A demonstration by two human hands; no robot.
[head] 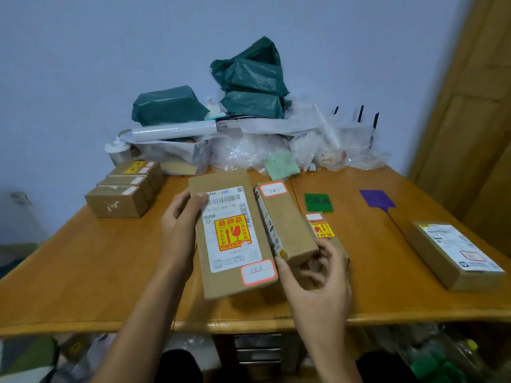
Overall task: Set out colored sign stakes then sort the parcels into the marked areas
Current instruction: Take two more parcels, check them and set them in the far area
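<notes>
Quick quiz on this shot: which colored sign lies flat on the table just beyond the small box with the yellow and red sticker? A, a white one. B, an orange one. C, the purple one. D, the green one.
D: the green sign lies flat just beyond the small box with the yellow and red sticker, while the purple sign lies farther right, nearer the labelled parcel.

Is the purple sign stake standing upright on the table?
No, the purple sign stake lies flat on the table, its stem pointing toward the parcel at the right.
</notes>
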